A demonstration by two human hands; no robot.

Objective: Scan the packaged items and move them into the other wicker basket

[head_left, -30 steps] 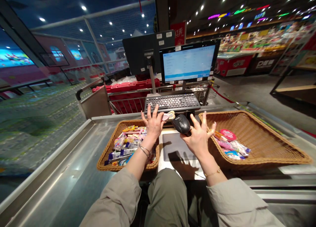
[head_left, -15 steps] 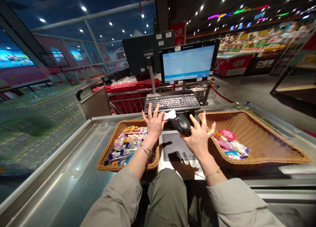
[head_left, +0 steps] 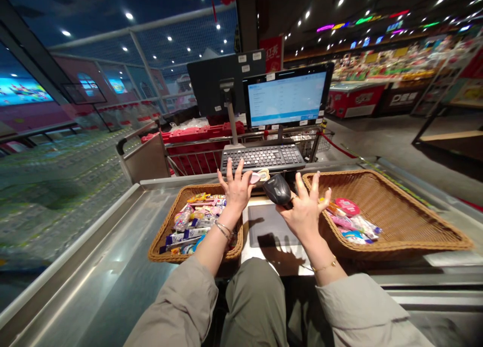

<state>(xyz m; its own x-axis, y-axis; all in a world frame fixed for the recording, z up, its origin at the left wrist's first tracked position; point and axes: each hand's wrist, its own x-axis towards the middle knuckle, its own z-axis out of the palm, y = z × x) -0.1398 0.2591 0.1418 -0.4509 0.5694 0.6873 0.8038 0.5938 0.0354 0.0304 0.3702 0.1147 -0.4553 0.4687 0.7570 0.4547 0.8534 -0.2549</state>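
My left hand point(head_left: 236, 189) pinches a small pink-and-white packet point(head_left: 259, 176) between thumb and forefinger, with its other fingers spread upward. The packet sits just left of a black handheld scanner point(head_left: 278, 189). My right hand point(head_left: 305, 208) grips the scanner between thumb and forefinger, its remaining fingers fanned out. Both hands hover above a grey pad point(head_left: 268, 224) set between two wicker baskets. The left basket point(head_left: 166, 232) is full of several colourful snack packets. The right basket point(head_left: 407, 218) holds several packets at its left end.
A black keyboard point(head_left: 263, 157) and a lit monitor point(head_left: 287, 97) stand behind the hands. A metal shopping trolley with red crates point(head_left: 196, 145) is behind the counter. The steel counter point(head_left: 113, 266) runs left. Shop shelves point(head_left: 388, 60) fill the far right.
The packet in my left hand has turned between my fingers, from its white side half a second ago back to its pink side. Both hands have stayed where they were.
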